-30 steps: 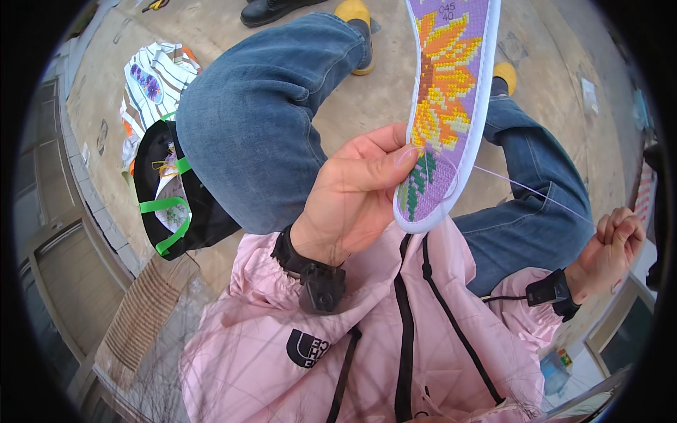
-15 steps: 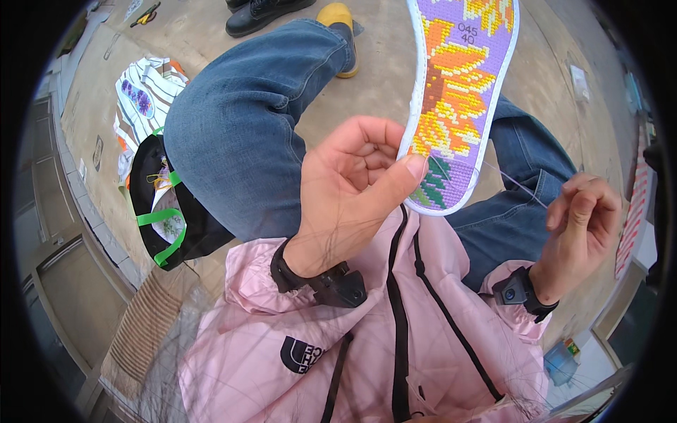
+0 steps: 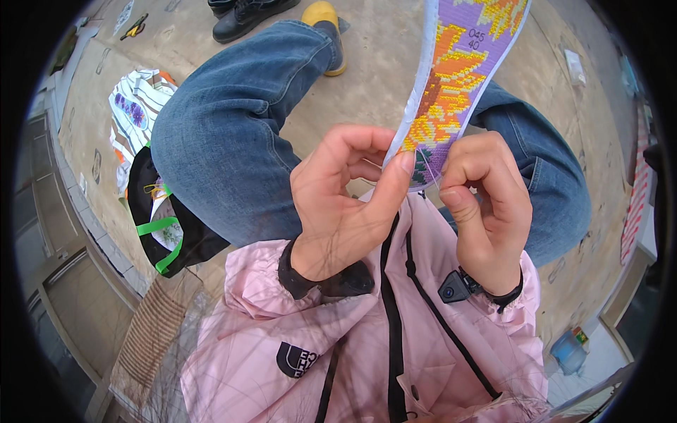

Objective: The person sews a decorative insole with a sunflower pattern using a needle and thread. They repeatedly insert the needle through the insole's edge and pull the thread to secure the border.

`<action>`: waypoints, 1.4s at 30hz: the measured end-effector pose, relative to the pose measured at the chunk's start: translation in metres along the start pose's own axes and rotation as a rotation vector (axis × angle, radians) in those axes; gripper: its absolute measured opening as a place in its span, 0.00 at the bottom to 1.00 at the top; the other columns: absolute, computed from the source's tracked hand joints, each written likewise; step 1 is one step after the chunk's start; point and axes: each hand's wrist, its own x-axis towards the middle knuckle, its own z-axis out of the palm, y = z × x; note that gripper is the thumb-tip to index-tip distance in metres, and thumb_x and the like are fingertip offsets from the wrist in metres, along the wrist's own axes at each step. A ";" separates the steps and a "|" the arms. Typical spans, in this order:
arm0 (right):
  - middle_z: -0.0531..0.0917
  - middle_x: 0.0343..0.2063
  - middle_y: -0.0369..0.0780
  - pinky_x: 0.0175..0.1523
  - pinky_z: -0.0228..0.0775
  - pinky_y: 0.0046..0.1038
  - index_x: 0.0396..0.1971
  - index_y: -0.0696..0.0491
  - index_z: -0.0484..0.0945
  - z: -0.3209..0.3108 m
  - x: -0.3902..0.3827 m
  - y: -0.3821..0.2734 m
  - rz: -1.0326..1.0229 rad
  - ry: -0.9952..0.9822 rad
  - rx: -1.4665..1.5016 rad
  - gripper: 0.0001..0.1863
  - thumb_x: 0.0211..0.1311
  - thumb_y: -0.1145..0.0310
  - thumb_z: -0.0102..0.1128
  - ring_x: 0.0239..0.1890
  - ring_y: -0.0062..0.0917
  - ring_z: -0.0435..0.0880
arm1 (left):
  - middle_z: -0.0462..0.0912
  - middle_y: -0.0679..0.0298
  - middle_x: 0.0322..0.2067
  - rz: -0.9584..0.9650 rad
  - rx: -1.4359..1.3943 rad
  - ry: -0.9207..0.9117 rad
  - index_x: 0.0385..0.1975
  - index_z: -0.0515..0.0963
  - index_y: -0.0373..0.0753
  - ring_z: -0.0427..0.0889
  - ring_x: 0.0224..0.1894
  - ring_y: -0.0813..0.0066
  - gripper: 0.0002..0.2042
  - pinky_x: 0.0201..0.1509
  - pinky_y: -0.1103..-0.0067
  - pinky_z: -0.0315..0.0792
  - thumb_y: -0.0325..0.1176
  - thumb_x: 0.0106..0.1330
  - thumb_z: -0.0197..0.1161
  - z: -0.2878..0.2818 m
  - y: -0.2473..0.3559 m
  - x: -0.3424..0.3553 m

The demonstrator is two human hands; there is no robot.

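Note:
My left hand (image 3: 345, 204) pinches the lower left edge of an embroidered insole (image 3: 458, 77), thumb on top and fingers behind. The insole has a white border, a purple ground, yellow and orange petals and green leaf stitches near its heel end. Its top runs out of view. Close by the heel end's right edge, my right hand (image 3: 490, 211) is closed, thumb against the bent index finger. A thin pale thread (image 3: 430, 168) runs across the green stitches to those fingertips. Whether a needle is between them I cannot tell.
On the left, a black bag with green handles (image 3: 159, 233) lies beside my jeans-covered knee (image 3: 218, 134). Striped cloth (image 3: 144, 95) with a purple patterned insole lies beyond it. Scissors (image 3: 134, 27), black shoes (image 3: 254, 15) and a yellow-toed shoe (image 3: 321, 14) are farther off.
My right hand has come left from out at the side to the insole's heel end, and the stretch of thread is shorter. The insole has tilted and turned slightly.

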 end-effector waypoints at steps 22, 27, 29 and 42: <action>0.74 0.33 0.37 0.34 0.65 0.14 0.33 0.61 0.75 0.001 -0.005 0.021 0.109 0.288 0.170 0.05 0.57 0.83 0.60 0.29 0.15 0.72 | 0.82 0.60 0.33 0.065 -0.044 0.122 0.37 0.73 0.30 0.82 0.32 0.81 0.09 0.35 0.86 0.77 0.20 0.59 0.65 0.000 -0.009 0.000; 0.74 0.25 0.37 0.31 0.65 0.17 0.34 0.60 0.78 0.013 0.001 0.026 0.073 0.275 -0.010 0.09 0.52 0.82 0.65 0.25 0.18 0.73 | 0.80 0.60 0.34 0.075 -0.052 0.099 0.38 0.71 0.29 0.82 0.34 0.80 0.10 0.36 0.86 0.76 0.20 0.59 0.64 0.002 -0.007 0.000; 0.74 0.24 0.38 0.30 0.65 0.18 0.31 0.60 0.77 0.014 0.002 0.027 0.035 0.272 -0.059 0.06 0.53 0.81 0.64 0.24 0.19 0.73 | 0.80 0.61 0.34 0.103 -0.001 0.101 0.38 0.71 0.29 0.82 0.33 0.81 0.10 0.36 0.87 0.76 0.20 0.60 0.64 0.001 -0.007 -0.001; 0.78 0.39 0.42 0.27 0.64 0.14 0.34 0.60 0.73 0.005 0.000 0.024 0.357 0.070 0.887 0.04 0.64 0.74 0.55 0.25 0.13 0.74 | 0.79 0.61 0.28 0.274 0.273 0.138 0.33 0.74 0.33 0.81 0.25 0.79 0.09 0.27 0.85 0.75 0.19 0.54 0.67 0.006 -0.019 0.001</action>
